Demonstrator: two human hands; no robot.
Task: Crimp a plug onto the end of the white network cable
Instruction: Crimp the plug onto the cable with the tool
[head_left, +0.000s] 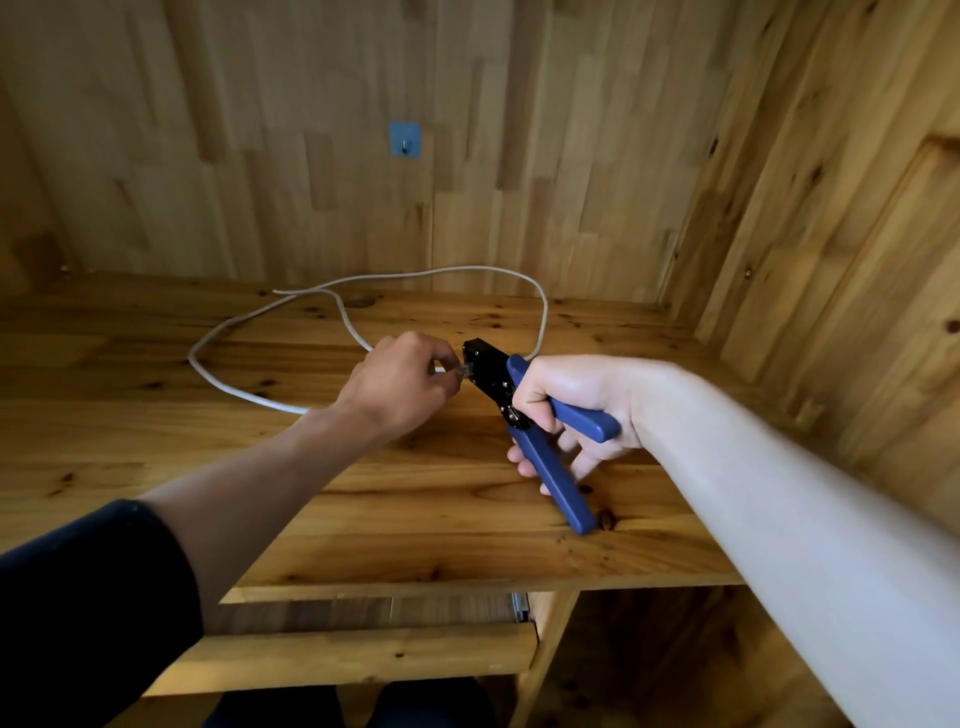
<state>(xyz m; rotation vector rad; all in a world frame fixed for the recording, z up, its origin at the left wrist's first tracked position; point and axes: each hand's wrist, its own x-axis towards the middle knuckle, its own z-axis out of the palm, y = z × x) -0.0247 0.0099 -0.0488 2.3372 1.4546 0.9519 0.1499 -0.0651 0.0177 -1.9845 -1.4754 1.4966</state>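
Your left hand (400, 384) pinches clear plug (465, 370) on end of white network cable (249, 325). Plug sits at 9 o'clock of crimping tool (491, 379) head, long axis pointing 3 o'clock. Your right hand (576, 400) grips blue handles, which are spread apart. Tool runs 11 to 5 o'clock. Cannot tell if plug is seated in slot. Judgement: feed it toward 3 o'clock, then squeeze.

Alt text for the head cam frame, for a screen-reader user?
A left hand pinches a clear plug on the end of a white network cable at the black head of a blue-handled crimping tool, gripped by the right hand. The cable loops across a wooden desk.
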